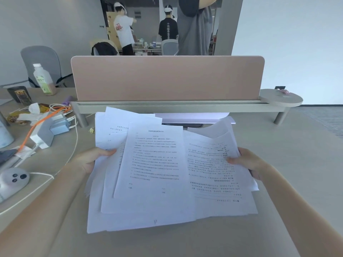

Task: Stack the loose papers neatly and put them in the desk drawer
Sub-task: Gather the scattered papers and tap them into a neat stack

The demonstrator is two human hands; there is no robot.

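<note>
The loose papers point(154, 164) lie fanned and uneven in front of the pink divider panel point(167, 78), over the counter point(278, 145). The left hand point(91, 159) has its grip closed on the left edge of the papers, and the right hand point(248, 162) grips their right edge. A bottle point(43, 79) stands left of the panel.
</note>
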